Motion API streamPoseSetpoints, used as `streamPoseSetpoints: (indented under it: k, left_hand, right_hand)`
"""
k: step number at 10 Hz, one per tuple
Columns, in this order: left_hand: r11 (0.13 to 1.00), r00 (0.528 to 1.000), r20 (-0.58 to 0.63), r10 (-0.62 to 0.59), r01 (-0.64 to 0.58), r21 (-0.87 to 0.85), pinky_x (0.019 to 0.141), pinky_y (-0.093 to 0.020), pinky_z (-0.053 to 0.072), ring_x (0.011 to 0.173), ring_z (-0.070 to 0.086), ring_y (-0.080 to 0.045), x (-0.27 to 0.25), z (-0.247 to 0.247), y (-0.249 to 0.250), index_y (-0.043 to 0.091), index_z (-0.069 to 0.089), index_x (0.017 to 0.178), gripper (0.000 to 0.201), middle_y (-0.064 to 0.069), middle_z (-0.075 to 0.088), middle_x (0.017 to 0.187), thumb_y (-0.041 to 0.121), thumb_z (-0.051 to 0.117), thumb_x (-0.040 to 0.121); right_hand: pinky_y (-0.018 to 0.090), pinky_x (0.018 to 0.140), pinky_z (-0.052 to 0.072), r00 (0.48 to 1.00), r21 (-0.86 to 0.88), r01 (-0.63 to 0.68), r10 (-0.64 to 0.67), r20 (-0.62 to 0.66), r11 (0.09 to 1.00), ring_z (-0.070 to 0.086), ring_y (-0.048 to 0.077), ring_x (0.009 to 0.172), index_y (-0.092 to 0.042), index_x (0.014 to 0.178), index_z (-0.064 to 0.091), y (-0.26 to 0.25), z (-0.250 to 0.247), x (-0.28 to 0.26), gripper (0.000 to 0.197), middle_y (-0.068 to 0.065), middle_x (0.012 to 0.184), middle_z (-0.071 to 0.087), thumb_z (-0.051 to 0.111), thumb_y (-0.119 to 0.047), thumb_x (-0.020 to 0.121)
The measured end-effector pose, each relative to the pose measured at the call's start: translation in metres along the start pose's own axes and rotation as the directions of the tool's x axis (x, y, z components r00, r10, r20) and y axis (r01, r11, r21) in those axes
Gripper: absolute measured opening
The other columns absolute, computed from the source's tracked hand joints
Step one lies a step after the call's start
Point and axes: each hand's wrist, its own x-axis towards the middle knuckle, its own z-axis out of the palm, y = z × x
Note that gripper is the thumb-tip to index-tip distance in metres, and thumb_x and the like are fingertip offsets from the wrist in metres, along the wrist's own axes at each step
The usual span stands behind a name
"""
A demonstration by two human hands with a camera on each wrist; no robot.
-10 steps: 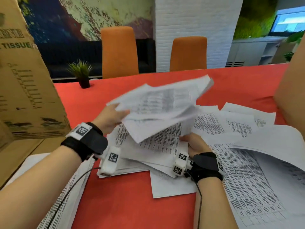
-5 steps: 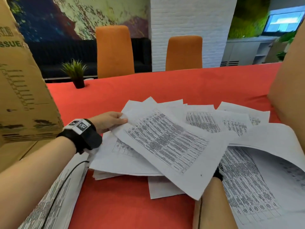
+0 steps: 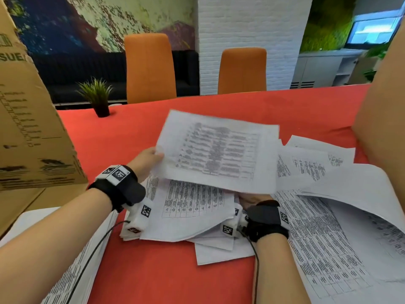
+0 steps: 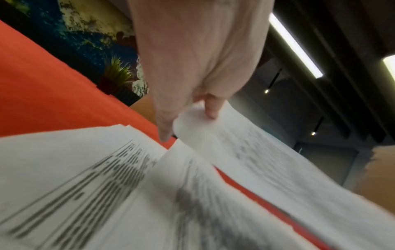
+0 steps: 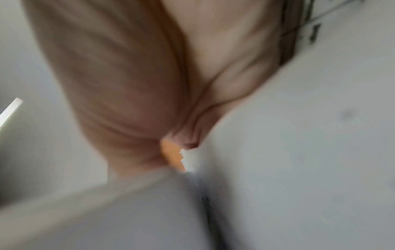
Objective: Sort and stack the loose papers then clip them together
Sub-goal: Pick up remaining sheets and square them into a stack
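The left hand [image 3: 146,159] pinches the left edge of one sheet [image 3: 219,150]; in the left wrist view a finger [image 4: 210,108] presses on top of the curled edge, with the other fingers under it. The right hand [image 3: 252,199] is mostly hidden below this sheet. In the right wrist view its palm seems to lie against paper, but the picture is blurred and I cannot tell if its fingers are spread or pinching.

Half a second ago the sheet lay low and slanted over the heap [image 3: 188,207], covering the right wrist. Now it is lifted above the heap, almost level, and the right wrist shows again. I judge that the person is taking this sheet off to square it or put it in order.

The heap lies fanned on the red worktop [image 3: 153,270] between the two wrists. More sheets [image 3: 317,249] lie spread on the right, and another pile [image 3: 65,281] on the near left. No clip is visible. The sorting looks far from finished.
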Motion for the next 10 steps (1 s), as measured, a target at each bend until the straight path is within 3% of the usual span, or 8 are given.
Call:
streamPoseSetpoints:
  k: [1,3,4,5,6,7,9,10]
  left_hand:
    - [0.996,0.956,-0.289,-0.041,0.015,-0.093,0.092,-0.034,0.046,0.109,0.059,-0.028,-0.022,-0.007,0.006,0.001,0.052,0.127,0.031,-0.014,0.059,0.128,0.009,0.041,0.099]
    - [0.862,0.938,-0.123,-0.325,0.24,-0.446,0.064,-0.009,0.053,0.075,0.053,-0.023,-0.067,0.031,-0.022,0.003,0.047,0.097,0.017,-0.015,0.052,0.093,-0.011,0.038,0.093]
    - [0.665,0.907,0.147,-0.395,0.393,-0.635,0.108,-0.043,0.038,0.122,0.049,-0.036,-0.081,0.061,-0.03,0.001,0.052,0.11,0.035,-0.019,0.053,0.124,-0.014,0.025,0.093]
    - [0.594,0.876,0.242,-0.417,0.465,-0.656,0.086,-0.049,0.053,0.113,0.055,-0.041,-0.101,0.085,-0.025,0.004,0.046,0.117,0.033,-0.024,0.06,0.115,-0.007,0.021,0.099]
    - [0.631,0.856,0.269,-0.441,0.509,-0.585,0.048,-0.035,0.057,0.082,0.061,-0.036,-0.104,0.09,-0.029,0.003,0.052,0.099,0.034,-0.02,0.07,0.076,0.002,0.018,0.101]
    - [0.67,0.856,0.202,-0.476,0.501,-0.548,0.044,-0.029,0.055,0.076,0.062,-0.032,-0.098,0.089,-0.032,0.006,0.052,0.09,0.042,-0.018,0.066,0.084,0.001,0.011,0.099]
    - [0.784,0.725,0.432,-0.536,0.617,-0.062,0.064,-0.029,0.052,0.076,0.063,-0.021,-0.104,0.088,-0.02,0.004,0.058,0.083,0.038,-0.009,0.071,0.075,0.017,0.03,0.104]
    - [0.867,0.771,0.402,-0.494,0.402,0.295,0.057,-0.02,0.052,0.067,0.069,-0.013,-0.092,0.064,0.002,0.01,0.062,0.089,0.031,-0.002,0.074,0.078,0.028,0.04,0.101]
  right_hand:
    - [0.046,0.101,0.046,0.995,-0.192,0.04,-0.021,0.102,0.981,0.063,0.037,0.105,0.01,0.129,0.05,-0.015,0.013,-0.007,0.039,0.02,0.113,0.066,0.053,0.01,0.09]
    - [0.053,0.097,0.046,0.992,0.023,0.123,-0.123,-0.039,0.992,0.058,0.041,0.11,-0.003,0.13,0.047,-0.018,0.022,-0.006,0.039,0.024,0.121,0.058,0.035,0.012,0.095]
    - [0.045,0.079,0.053,0.993,0.08,0.112,-0.108,-0.052,0.99,0.062,0.036,0.086,-0.002,0.128,0.048,-0.015,0.032,-0.01,0.041,0.021,0.098,0.062,0.032,0.013,0.093]
    - [0.039,0.073,0.05,0.992,0.073,0.089,-0.082,-0.093,0.993,0.059,0.03,0.078,0.016,0.126,0.047,-0.014,0.034,-0.012,0.036,0.026,0.091,0.06,0.038,0.005,0.093]
    - [0.046,0.076,0.047,0.991,0.053,0.061,-0.054,-0.124,0.997,0.061,0.048,0.105,0.02,0.122,0.043,-0.008,0.035,-0.008,0.044,0.045,0.111,0.055,0.045,-0.005,0.086]
    - [0.07,0.095,0.037,0.994,0.117,0.03,-0.017,-0.107,0.993,0.037,0.023,0.098,0.019,0.132,0.031,-0.009,0.039,-0.005,0.048,0.05,0.129,0.03,0.039,0.001,0.087]
    - [0.046,0.092,0.052,0.995,0.194,0.095,-0.09,-0.032,0.976,0.066,0.029,0.101,-0.012,0.124,0.055,-0.012,0.037,-0.007,0.031,0.012,0.111,0.068,0.056,-0.027,0.097]
    - [0.049,0.085,0.054,0.985,-0.012,0.138,-0.139,-0.102,0.99,0.066,0.035,0.1,-0.003,0.13,0.052,-0.006,0.036,0.005,0.043,0.018,0.119,0.065,0.058,0.003,0.089]
